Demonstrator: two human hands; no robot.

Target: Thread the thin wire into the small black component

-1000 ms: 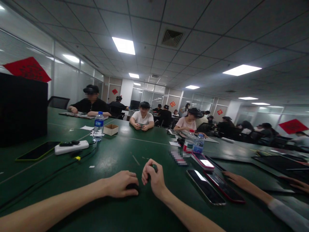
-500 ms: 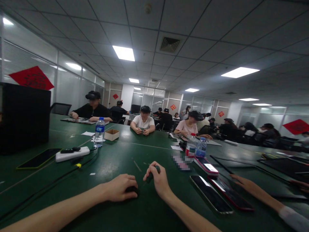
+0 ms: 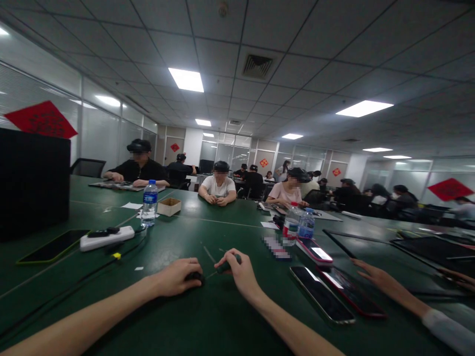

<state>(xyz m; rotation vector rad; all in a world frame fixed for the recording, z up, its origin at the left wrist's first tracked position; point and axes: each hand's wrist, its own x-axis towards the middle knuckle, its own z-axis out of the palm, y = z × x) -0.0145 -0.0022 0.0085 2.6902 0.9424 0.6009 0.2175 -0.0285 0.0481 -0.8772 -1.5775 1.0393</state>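
Note:
My left hand (image 3: 181, 277) is closed over a small black rounded object, apparently a computer mouse (image 3: 196, 278), on the green table (image 3: 237, 321). Most of the mouse is hidden under the palm and fingers. In my right hand (image 3: 239, 272) is a screwdriver (image 3: 224, 267) with a dark green handle. Its thin shaft points left and slightly down, its tip close to the mouse's right side. I cannot tell whether the tip touches it.
Phones (image 3: 322, 295) lie right of my right arm, near two water bottles (image 3: 290, 225). Further right, another person's hand (image 3: 374, 277) rests by a black frame. On the left are a power strip (image 3: 107, 239), a cable, a bottle (image 3: 149, 203) and a small open box (image 3: 169, 207).
The screwdriver has swung from a steeper, more upright hold to a flatter one, its shaft now pointing at the mouse. My left hand stays on the mouse. The view has shifted slightly.

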